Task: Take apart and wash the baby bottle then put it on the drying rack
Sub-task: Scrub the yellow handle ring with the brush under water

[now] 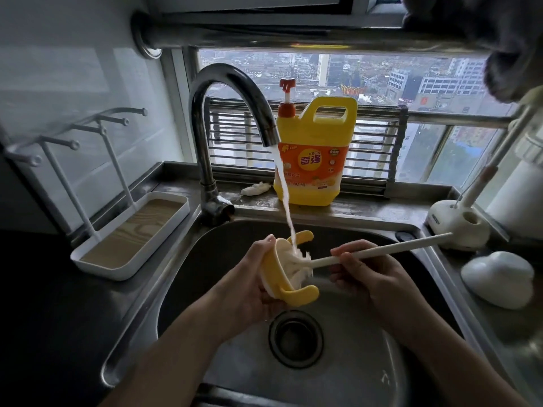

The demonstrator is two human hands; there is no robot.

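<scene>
Head view. Tap (232, 113) running; the stream lands in the yellow handled bottle ring (296, 296), held over the sink (367, 362). Left hand (252, 280) has its fingers curled round the ring from the left side. Right hand (373, 274) has its fingers clamped on the brush (382, 250) handle, bristles inside the ring. Drying rack (132, 233) stands on the left counter, well apart. Soap jug (317, 154) stands behind the tap. White cap (496, 277) lies on the right counter.
</scene>
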